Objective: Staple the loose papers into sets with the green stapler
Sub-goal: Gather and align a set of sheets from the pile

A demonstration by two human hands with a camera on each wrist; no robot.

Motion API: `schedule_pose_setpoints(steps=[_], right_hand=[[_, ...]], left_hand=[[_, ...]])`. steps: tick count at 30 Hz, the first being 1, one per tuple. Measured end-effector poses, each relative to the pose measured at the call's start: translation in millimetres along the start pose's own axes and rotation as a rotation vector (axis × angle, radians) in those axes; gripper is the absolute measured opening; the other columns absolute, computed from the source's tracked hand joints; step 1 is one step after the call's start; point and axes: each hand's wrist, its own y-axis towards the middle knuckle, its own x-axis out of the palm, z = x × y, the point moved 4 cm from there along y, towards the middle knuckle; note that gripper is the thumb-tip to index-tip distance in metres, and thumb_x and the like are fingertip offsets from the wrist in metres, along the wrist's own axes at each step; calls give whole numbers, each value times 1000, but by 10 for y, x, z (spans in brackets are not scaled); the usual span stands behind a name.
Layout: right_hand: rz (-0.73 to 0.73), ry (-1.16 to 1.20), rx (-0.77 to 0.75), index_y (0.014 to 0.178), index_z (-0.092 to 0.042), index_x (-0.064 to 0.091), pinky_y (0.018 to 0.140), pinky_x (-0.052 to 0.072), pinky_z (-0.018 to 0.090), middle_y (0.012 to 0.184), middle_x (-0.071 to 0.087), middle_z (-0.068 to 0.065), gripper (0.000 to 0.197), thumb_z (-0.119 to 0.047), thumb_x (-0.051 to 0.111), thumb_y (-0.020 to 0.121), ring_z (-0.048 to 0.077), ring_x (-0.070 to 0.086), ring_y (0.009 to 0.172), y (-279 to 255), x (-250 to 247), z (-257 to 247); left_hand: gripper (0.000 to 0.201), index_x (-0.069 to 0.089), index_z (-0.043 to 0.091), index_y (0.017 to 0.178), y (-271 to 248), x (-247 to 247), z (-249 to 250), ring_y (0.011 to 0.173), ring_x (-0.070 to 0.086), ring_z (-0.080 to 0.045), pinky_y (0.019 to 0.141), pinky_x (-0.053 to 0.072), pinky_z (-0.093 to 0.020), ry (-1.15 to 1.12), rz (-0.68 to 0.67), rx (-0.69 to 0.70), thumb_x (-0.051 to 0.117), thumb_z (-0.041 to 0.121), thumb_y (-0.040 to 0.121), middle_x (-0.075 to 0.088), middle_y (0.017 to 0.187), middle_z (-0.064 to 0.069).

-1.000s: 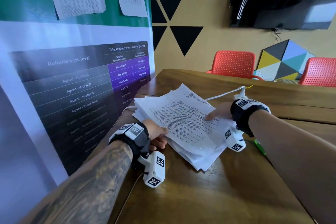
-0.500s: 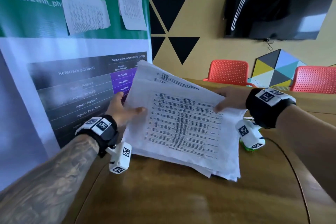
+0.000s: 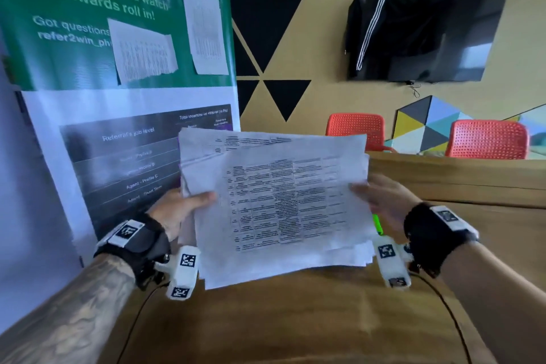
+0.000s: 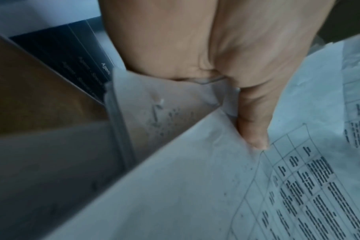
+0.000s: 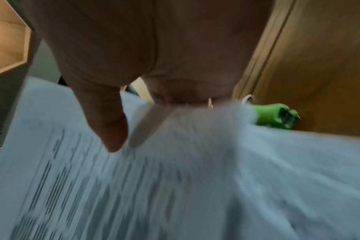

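Note:
A thick, uneven stack of printed white papers [image 3: 277, 204] stands tilted toward me above the wooden table [image 3: 295, 322]; whether its lower edge touches the wood I cannot tell. My left hand [image 3: 189, 207] grips the stack's left edge, thumb on the front sheet [image 4: 255, 129]. My right hand [image 3: 375, 195] grips the right edge, thumb on top [image 5: 111, 129], fingers hidden behind the papers [image 5: 195, 186]. The green stapler [image 3: 377, 224] lies on the table just right of the stack, mostly hidden; its end shows in the right wrist view [image 5: 275, 116].
A tall printed banner [image 3: 124, 74] stands close on the left edge of the table. Two red chairs [image 3: 357, 127] sit behind the far side of the table. Thin black cables [image 3: 449, 313] from the wrist cameras trail over the wood.
The stack lay flat on the table a second ago. Both hands took its side edges, raised it, and have now turned it square and more upright facing me.

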Motion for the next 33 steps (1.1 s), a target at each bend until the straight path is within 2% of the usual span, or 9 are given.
schedule_pose_setpoints(steps=[2,5,8,12,17,23,27,30,33], right_hand=[[-1,107,27,128,-6,58,88,56,46,119,70,16,42,-10,70,88,37,68,107,-135,113,117],[130,188,-72,120,-11,61,82,58,46,114,73,11,32,-1,66,90,32,70,101,-201,168,26],[176,174,-182,116,-16,64,92,54,50,110,75,6,32,0,67,88,30,70,103,-153,142,-119],[174,99,-207,112,-24,65,96,52,55,106,75,2,41,-9,76,76,28,70,102,-222,103,-84],[162,52,-101,95,-15,73,95,53,56,95,77,6,21,-11,82,76,30,72,93,-386,138,200],[168,19,-132,96,-11,72,82,60,46,94,77,11,14,-14,78,83,31,74,88,-389,199,-65],[84,-43,-20,102,-12,73,90,57,49,100,77,10,40,-32,89,71,29,73,93,-406,214,165],[39,-129,25,103,-13,73,89,57,51,95,78,7,50,-43,89,67,27,75,88,-419,256,274],[55,-192,-33,98,-11,73,80,61,41,90,78,7,32,-35,82,78,21,75,79,-395,228,97]], left_hand=[[22,71,4,110,-49,122,55,86,76,-22,75,61,-33,-46,1,18,68,3,88,73,113,-18],[10,69,8,102,-67,295,253,73,75,-6,63,55,-16,-4,66,116,61,10,96,78,99,-3],[21,69,7,115,-29,413,460,95,75,-23,84,56,-35,-16,66,212,62,8,95,74,116,-14],[25,71,14,113,-21,366,427,100,74,-22,95,53,-42,82,98,253,68,4,90,77,109,-2],[24,72,17,110,-49,328,-98,101,73,-28,93,53,-45,158,129,106,71,6,88,77,108,-6],[23,71,11,113,30,329,100,104,72,-29,98,51,-48,122,156,143,66,5,92,77,109,-6],[25,73,16,100,-83,312,-3,99,71,-30,97,51,-47,138,198,109,64,-4,88,78,103,-7],[28,70,17,108,-135,345,-147,106,69,-27,97,50,-44,165,119,52,63,-3,90,75,113,-8],[46,57,17,126,-124,261,152,108,64,-26,95,51,-44,449,350,202,76,14,84,66,125,-9]])
